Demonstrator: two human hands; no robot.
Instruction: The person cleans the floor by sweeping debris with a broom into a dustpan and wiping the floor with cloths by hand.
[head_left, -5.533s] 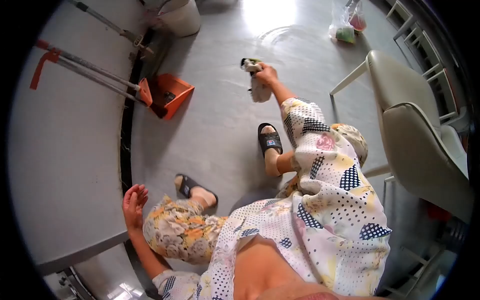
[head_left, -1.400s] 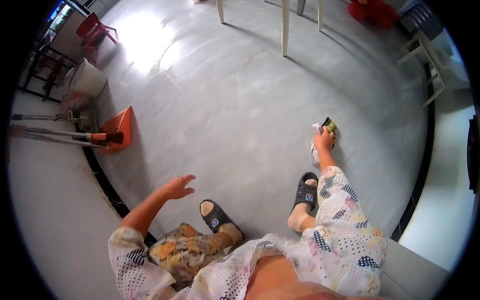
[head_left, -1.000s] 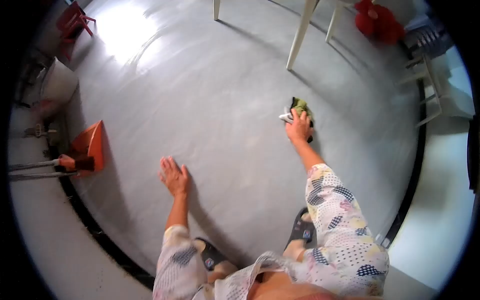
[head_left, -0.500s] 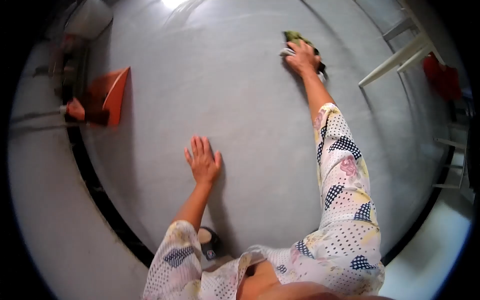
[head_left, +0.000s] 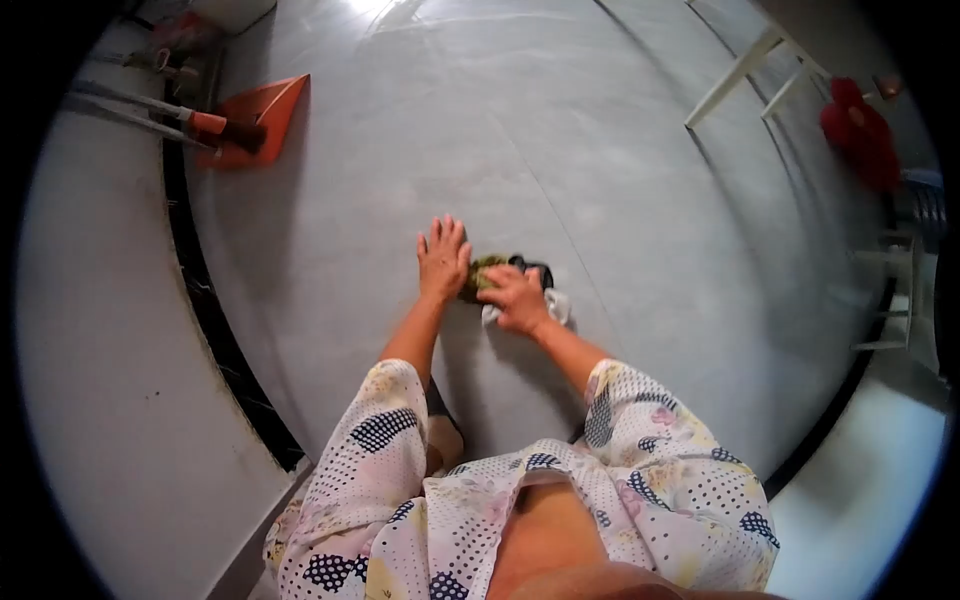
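My left hand [head_left: 442, 260] rests flat on the grey floor [head_left: 380, 180], its fingers spread and holding nothing. Close by on its right, my right hand [head_left: 515, 296] presses down on a crumpled rag [head_left: 492, 268] with green, black and white parts. The green part bunches against the side of my left hand, while a white end [head_left: 558, 305] sticks out beneath the right wrist. My right palm hides the middle of the rag.
An orange dustpan [head_left: 285, 110] with a broom [head_left: 240, 133] stands by the left wall. White furniture legs [head_left: 730, 82] are at upper right, near a red object [head_left: 858, 135]. Black skirting [head_left: 225, 365] edges the floor on the left.
My right hand has pulled the rag from the far upper right back towards me, beside my left hand. The left hand appears slightly higher and further right, and the view has shifted.
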